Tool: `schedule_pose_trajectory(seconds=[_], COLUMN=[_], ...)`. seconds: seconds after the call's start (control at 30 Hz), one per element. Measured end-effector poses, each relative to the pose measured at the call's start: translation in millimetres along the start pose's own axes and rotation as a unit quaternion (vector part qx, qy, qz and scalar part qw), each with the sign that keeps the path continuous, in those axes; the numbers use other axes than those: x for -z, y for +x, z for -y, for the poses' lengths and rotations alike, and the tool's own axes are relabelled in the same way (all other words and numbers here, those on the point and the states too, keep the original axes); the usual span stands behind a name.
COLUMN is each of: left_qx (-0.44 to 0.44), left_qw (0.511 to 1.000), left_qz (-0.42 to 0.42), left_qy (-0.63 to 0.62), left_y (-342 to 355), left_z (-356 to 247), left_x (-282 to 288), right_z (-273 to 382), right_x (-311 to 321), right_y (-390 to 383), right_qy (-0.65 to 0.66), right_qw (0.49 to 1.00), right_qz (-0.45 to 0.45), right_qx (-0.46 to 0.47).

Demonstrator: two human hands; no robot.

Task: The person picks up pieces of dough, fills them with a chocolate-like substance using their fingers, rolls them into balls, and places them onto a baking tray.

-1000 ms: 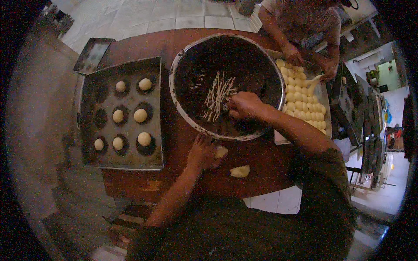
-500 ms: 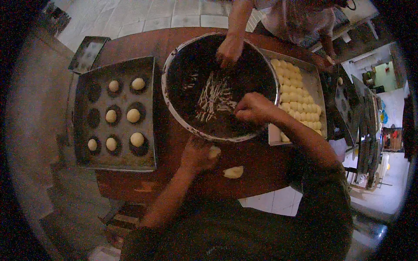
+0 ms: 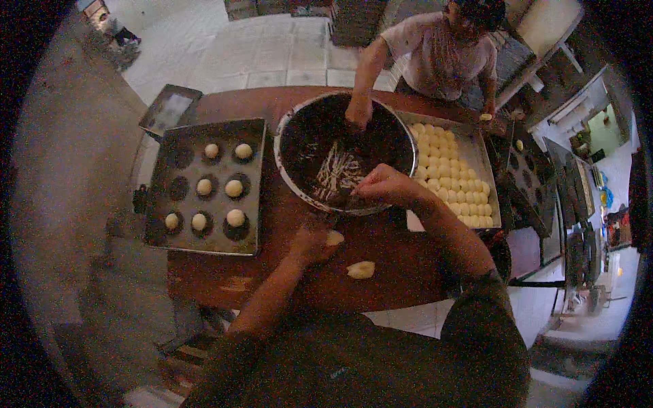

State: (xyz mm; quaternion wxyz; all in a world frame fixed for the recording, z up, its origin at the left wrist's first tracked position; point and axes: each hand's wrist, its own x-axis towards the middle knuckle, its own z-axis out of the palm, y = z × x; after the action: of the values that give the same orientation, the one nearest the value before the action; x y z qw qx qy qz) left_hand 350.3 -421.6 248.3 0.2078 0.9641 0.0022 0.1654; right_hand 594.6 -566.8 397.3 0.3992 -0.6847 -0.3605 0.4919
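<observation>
The person's left hand is on the near side of the big round bowl, its fingers reaching toward the lower rim. A pale piece of dough shows at its right edge, against the thumb side; the fingers are too dark and blurred to tell whether they close around it. The right hand is at the bowl's near right side, fingertips pressed together over the dark filling — whether they pinch any of it cannot be told. Pale strands lie heaped in the filling, just left of those fingertips.

A second, loose dough piece rests on the brown surface, nearer the person than the bowl. Left of the bowl is a metal tray with seven dough balls set on dark round spots, and a smaller tray lies beyond it. To the right, a deep tray carries close rows of smooth, pale dough pieces. Across the surface stands a co-worker — one hand down inside the bowl, the other beside the deep tray.
</observation>
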Motion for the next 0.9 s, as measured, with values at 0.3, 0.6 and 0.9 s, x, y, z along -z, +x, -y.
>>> schedule_pose_trajectory(seconds=[0.3, 0.6, 0.9], left_qx=[0.210, 0.185, 0.318], left_qw=[0.923, 0.972, 0.346], left_qz=[-0.051, 0.053, -0.189], left_qy=[-0.318, -0.136, -0.862], left_y=[-91, -171, -86], left_z=[-43, -4, -61], left_x=[74, 30, 141], right_z=[4, 51, -63], right_x=[-128, -208, -234], right_y=[-104, -103, -24], right_qy=[0.428, 0.511, -0.190], right_qw=[0.901, 0.841, 0.868], right_qz=[-0.058, -0.032, -0.261], right_qx=[-0.039, -0.175, 0.378])
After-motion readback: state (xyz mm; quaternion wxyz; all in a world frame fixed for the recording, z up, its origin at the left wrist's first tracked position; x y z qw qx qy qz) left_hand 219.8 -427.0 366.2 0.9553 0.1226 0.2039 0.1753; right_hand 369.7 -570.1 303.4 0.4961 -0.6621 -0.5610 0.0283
